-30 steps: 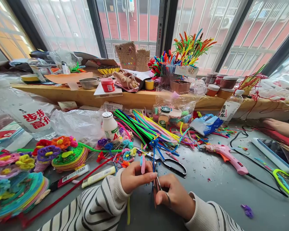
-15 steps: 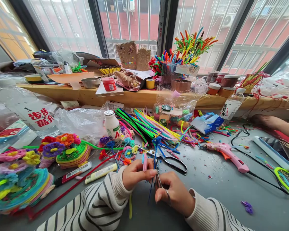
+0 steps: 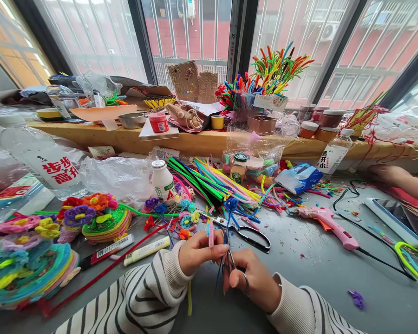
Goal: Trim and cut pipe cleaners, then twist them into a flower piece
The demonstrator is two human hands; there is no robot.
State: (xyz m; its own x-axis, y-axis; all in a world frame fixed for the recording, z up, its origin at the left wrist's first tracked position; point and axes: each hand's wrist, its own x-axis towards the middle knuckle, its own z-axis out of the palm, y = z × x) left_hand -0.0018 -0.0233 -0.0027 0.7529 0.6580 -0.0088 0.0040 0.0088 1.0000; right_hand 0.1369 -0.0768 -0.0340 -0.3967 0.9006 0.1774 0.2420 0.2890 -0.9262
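My left hand (image 3: 197, 254) pinches a blue pipe-cleaner flower (image 3: 231, 204) by its stem, whose lower end hangs below the fingers. A short pink pipe-cleaner piece (image 3: 211, 234) also stands up from these fingers. In my right hand (image 3: 257, 282) is a small pair of metal scissors (image 3: 229, 262), thumb and finger at its handles. Its blades point up against the blue stem, close to my left thumb; whether they meet is too small to tell. Just behind the hands lie larger black-handled scissors (image 3: 257, 237) on the grey table.
Pipe cleaners (image 3: 212, 181) lie heaped behind, beside a white bottle (image 3: 162, 180). At left are decorated flower discs (image 3: 104, 221) and glue tubes (image 3: 146, 251). A pink glue gun (image 3: 329, 225) with its black cord lies right. Another person's arm (image 3: 400, 181) rests at far right.
Both hands stay nearly in place, with only a slight shift. The blue flower tilts a little to the right, and the scissors move slightly with it.
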